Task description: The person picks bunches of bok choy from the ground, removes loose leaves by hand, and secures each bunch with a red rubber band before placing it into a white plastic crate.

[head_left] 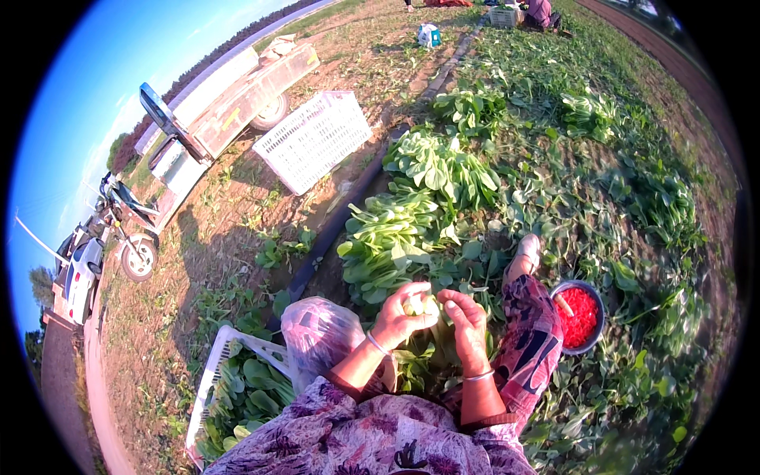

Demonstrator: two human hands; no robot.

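My left hand [402, 318] is closed around the pale stem ends of a bunch of leafy greens [415, 370], whose leaves hang down between my knees. Close beside it, my right hand [467, 321] has its thumb and fingers pinched together by the stems; whatever they hold is too small to make out. Ahead of my hands, cut bunches of greens [392, 229] lie in a row on the ground. By my right leg stands a dark round bowl [599, 326] full of red strips [579, 317], with a pale stick-like piece [563, 305] on them.
At my left, a white plastic crate [212, 366] holds more greens. Another white crate [313, 141] stands farther off, beyond a dark hose [336, 226]. A three-wheeled cargo vehicle [237, 107] and a white car [81, 273] are parked at left. Another person [541, 13] crouches far ahead.
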